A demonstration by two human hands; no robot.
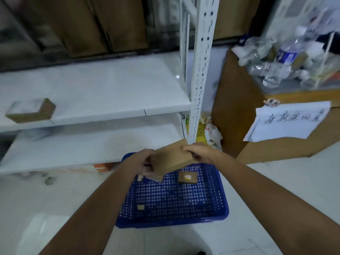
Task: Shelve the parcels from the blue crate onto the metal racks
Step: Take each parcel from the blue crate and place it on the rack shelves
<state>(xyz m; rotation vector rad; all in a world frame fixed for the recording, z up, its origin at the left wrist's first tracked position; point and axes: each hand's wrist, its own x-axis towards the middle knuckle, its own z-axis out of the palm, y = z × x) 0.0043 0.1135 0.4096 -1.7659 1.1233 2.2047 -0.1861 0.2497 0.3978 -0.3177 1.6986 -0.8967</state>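
**Cardboard parcel lifted clear of the crate, shelves waiting to the left**

A flat brown cardboard parcel point(172, 159) is held tilted above the far end of the blue crate point(171, 217), gripped from both ends. The left hand point(141, 165) is closed around its near-left edge, fingers curled under; the right hand point(200, 152) clamps the far-right corner, thumb on top. A second, thinner piece of cardboard seems to sit beneath the parcel at the left hand, though blur makes it hard to say whether it is a separate parcel.

Inside the perforated crate a small labelled box point(187, 177) lies near the far wall, and a tiny cardboard scrap point(140, 207) rests near the front-left corner. So the crate is nearly empty but not finished.

The white metal rack point(103, 92) stands just beyond and to the left, with two bare shelf boards; one small box point(31, 110) already sits at the left edge of the upper board. The rack's perforated upright point(199, 74) rises immediately behind the right hand.

The main risk is that upright: swinging the parcel leftward and up could knock its far corner or the right knuckles against the post. If a loose piece does lie underneath, it may slip free and drop back into the crate. Beside the rack, a large cardboard bin point(237, 111) of empty plastic bottles point(287, 54) stands close enough to be bumped by the right elbow.
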